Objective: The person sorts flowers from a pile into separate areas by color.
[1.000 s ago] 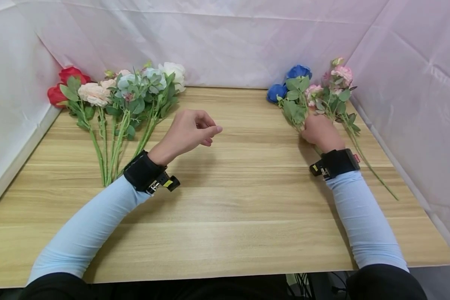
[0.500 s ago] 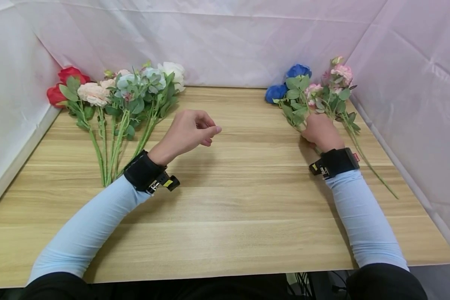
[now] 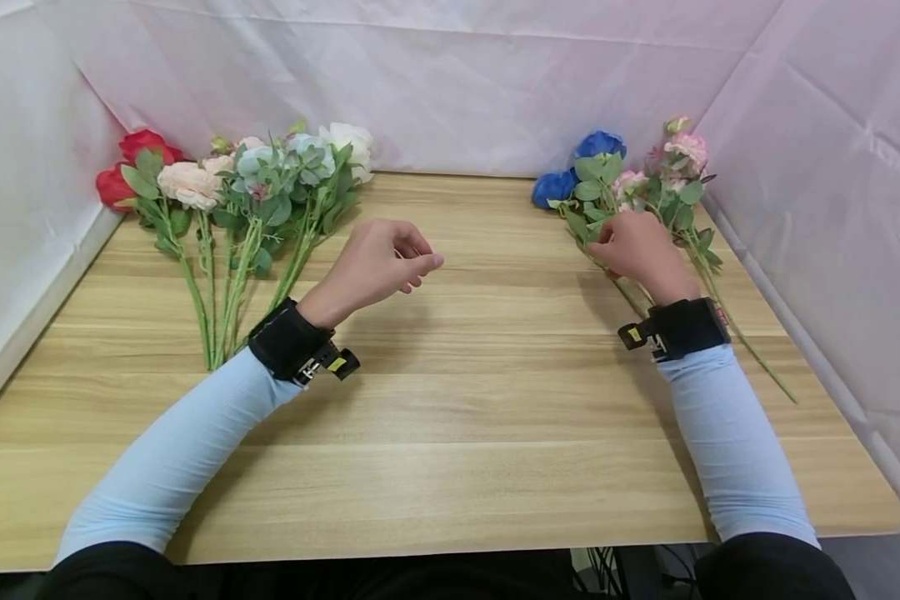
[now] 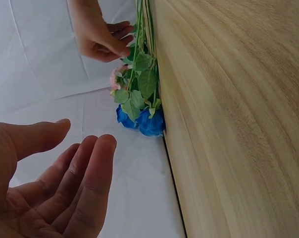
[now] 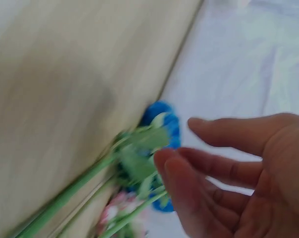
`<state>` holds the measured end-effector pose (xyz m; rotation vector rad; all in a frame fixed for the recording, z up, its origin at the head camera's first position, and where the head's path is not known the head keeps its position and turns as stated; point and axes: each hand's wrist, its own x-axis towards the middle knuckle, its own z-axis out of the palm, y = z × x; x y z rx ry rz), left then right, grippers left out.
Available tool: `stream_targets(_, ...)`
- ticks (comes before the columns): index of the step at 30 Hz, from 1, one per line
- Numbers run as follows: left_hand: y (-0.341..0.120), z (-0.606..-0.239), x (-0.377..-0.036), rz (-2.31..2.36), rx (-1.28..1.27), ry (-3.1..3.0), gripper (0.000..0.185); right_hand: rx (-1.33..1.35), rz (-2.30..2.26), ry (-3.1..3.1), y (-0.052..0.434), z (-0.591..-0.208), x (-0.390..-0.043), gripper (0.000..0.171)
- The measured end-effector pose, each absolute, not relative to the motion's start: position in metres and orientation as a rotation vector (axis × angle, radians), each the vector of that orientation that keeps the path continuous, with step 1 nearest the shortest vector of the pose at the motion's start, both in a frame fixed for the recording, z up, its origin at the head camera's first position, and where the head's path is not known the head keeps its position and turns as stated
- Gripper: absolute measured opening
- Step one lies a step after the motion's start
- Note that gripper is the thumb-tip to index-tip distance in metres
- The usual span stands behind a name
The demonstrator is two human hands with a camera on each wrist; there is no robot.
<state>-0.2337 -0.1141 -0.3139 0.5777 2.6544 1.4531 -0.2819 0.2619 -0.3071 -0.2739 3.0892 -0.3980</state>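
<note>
- So the blue flowers [image 3: 555, 189] are the ones to watch: they're lying on the table [image 3: 450, 417] over on the right side, heads up near the back edge by the white backdrop [image 3: 450, 92].
- Long axis is a slant. Heads point away and a bit left, and the green stems [image 3: 632, 297] come back toward the person, drifting right and passing under the right hand and wrist in the head view.
- Right hand [image 3: 641, 254] is easily the nearer one. It's right above the stems, just on the near side of the leaves, so the heads are ahead of it and slightly left.
- Nothing in that hand as far as I can see: the right wrist view has thumb and fingers apart with a gap between them. Can't tell if the underside brushes a stem, that view's pretty blurry.
- Pink flowers [image 3: 687, 152] sit just beside the blue ones on the right, and their long stem [image 3: 767, 367] slants the same way past the outer side of the right wrist, so it's a tight squeeze imo.
- Left hand [image 3: 371, 262] is well apart, out over the middle, fingers loosely bent, thumb clear of them, holding nothing. It's closer to the white flower [image 3: 351, 148] than to anything blue.
</note>
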Motion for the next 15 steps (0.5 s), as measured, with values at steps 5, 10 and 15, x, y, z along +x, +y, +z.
stream_targets(5,-0.113,-0.314,-0.233,1.380,0.609,2.674,0.018,-0.427,-0.480,3.021,0.235,-0.288,-0.269,0.029)
stream_targets(10,-0.113,-0.316,-0.234,1.281,0.618,2.663,0.020,-0.669,-0.528,3.008,0.206,-0.280,-0.254,0.019)
stream_targets(15,-0.111,-0.318,-0.235,1.229,0.649,2.661,0.021,-0.854,-0.634,2.950,0.186,-0.277,-0.240,0.008)
